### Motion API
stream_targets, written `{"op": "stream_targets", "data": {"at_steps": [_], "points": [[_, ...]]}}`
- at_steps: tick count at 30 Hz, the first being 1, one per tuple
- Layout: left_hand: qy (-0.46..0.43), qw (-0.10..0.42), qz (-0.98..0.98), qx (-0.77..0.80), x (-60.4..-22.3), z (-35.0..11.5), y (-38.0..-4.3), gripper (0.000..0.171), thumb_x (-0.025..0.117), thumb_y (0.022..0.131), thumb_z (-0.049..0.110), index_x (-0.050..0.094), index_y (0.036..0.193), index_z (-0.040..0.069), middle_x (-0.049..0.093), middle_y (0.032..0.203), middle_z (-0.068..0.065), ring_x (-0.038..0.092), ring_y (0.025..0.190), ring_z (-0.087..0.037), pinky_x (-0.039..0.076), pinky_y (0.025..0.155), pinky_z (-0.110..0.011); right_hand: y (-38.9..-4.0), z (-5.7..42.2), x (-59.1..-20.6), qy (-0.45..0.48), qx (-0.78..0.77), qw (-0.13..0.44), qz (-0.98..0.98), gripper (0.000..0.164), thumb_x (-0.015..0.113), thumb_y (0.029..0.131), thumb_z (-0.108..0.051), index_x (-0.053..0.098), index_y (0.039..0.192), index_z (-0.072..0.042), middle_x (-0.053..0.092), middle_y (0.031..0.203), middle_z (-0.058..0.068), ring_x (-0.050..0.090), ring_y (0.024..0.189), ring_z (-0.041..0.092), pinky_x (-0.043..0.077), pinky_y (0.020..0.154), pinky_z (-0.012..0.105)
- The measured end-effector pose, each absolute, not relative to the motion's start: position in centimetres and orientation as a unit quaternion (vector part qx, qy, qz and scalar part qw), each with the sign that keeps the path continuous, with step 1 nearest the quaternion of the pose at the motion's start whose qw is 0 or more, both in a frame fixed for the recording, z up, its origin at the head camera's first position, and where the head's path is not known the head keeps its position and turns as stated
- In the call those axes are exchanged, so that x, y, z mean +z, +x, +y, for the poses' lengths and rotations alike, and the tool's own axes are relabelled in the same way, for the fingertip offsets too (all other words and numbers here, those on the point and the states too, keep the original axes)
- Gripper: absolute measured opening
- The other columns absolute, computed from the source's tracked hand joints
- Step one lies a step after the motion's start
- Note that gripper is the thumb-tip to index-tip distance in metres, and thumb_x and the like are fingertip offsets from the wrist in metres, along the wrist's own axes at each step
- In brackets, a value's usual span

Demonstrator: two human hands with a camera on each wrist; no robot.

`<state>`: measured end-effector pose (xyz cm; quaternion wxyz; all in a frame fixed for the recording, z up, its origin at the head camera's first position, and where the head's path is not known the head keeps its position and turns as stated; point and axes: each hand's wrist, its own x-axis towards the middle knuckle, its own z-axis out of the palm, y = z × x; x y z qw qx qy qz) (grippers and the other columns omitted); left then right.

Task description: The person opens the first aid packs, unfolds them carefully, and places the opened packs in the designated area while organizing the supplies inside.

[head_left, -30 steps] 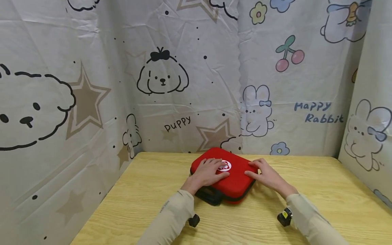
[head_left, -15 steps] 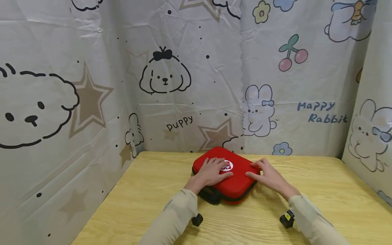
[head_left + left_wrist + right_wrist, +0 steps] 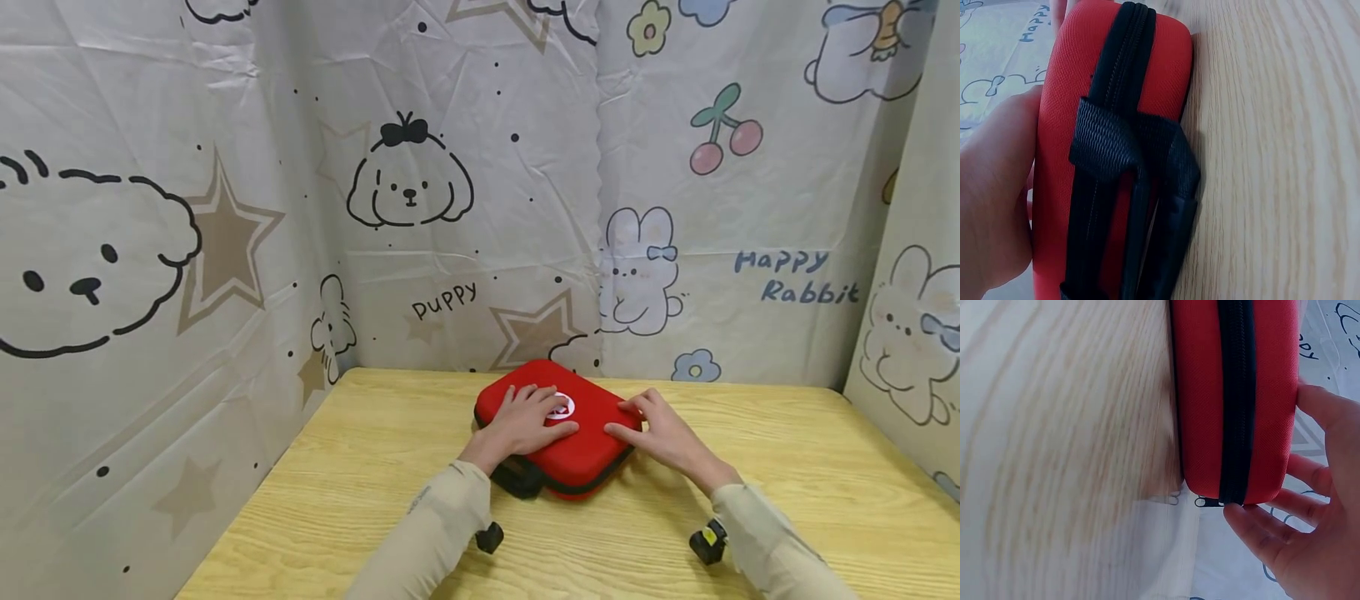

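Red case [image 3: 588, 427] lies flat side down on the desk [image 3: 337, 500], toward its far edge and turned at an angle. Little has changed over the last second: the head view has swung slightly left, while the case and both hands keep their places on the desk. Only the black handle [image 3: 517, 478] seems to have sunk a little toward the wood.

The left hand [image 3: 522, 422] rests spread on the lid, gripping nothing, its fingers partly over the white emblem [image 3: 562, 407]. The right hand [image 3: 663, 431] grips a corner, thumb on the lid and fingers bent at the zip [image 3: 1238, 400], beside the zip pull [image 3: 1212, 502]; whether it pinches the pull, I cannot tell.

The zip looks meshed where visible, so I judge this a steadying moment, with the contents not yet reached.
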<state>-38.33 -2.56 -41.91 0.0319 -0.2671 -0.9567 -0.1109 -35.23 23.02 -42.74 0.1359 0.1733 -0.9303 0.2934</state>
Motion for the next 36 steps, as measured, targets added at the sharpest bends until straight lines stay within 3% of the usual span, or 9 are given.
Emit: {"op": "stream_targets", "data": {"at_steps": [8, 14, 18, 22, 36], "points": [[-0.264, 0.039, -0.958, -0.105, -41.8, -2.3, -38.3, 0.061, 0.042, 0.095, 0.066, 0.050, 0.145, 0.032, 0.039, 0.157, 0.002, 0.031, 0.146, -0.028, 0.016, 0.120, -0.059, -34.9, 22.3, -42.6, 0.178, 0.290, 0.154, -0.928, 0.056, 0.075, 0.085, -0.047, 0.068, 0.114, 0.000, 0.056, 0.105, 0.010, 0.057, 0.097, 0.025, 0.047, 0.087, 0.044], [-0.254, 0.038, -0.961, -0.104, -42.1, -1.9, -38.3, 0.063, 0.042, 0.095, 0.067, 0.049, 0.146, 0.031, 0.038, 0.158, 0.002, 0.028, 0.148, -0.030, 0.014, 0.120, -0.060, -34.7, 22.9, -42.6, 0.189, 0.290, 0.130, -0.929, 0.055, 0.071, 0.087, -0.049, 0.067, 0.117, -0.004, 0.054, 0.108, 0.009, 0.056, 0.097, 0.024, 0.048, 0.085, 0.042], [-0.255, 0.033, -0.961, -0.101, -42.3, -1.5, -38.3, 0.063, 0.042, 0.094, 0.068, 0.046, 0.147, 0.033, 0.035, 0.159, 0.003, 0.026, 0.149, -0.030, 0.014, 0.120, -0.059, -34.9, 24.2, -42.5, 0.194, 0.312, 0.112, -0.923, 0.046, 0.069, 0.092, -0.043, 0.066, 0.120, -0.007, 0.056, 0.116, 0.012, 0.061, 0.099, 0.026, 0.051, 0.087, 0.046], [-0.254, 0.032, -0.962, -0.095, -42.6, -1.4, -38.4, 0.063, 0.041, 0.094, 0.068, 0.046, 0.147, 0.034, 0.035, 0.159, 0.004, 0.026, 0.149, -0.029, 0.014, 0.121, -0.058, -35.3, 25.1, -42.5, 0.206, 0.325, 0.108, -0.917, 0.039, 0.067, 0.094, -0.036, 0.065, 0.119, -0.006, 0.058, 0.119, 0.014, 0.065, 0.095, 0.024, 0.053, 0.081, 0.038], [-0.258, 0.039, -0.960, -0.104, -42.5, -1.8, -38.3, 0.061, 0.043, 0.094, 0.067, 0.047, 0.146, 0.035, 0.036, 0.158, 0.006, 0.027, 0.148, -0.026, 0.014, 0.121, -0.057, -36.8, 27.0, -42.8, 0.225, 0.317, 0.125, -0.913, 0.024, 0.064, 0.097, -0.017, 0.068, 0.116, -0.003, 0.067, 0.116, 0.016, 0.066, 0.096, 0.028, 0.053, 0.080, 0.035]]}}
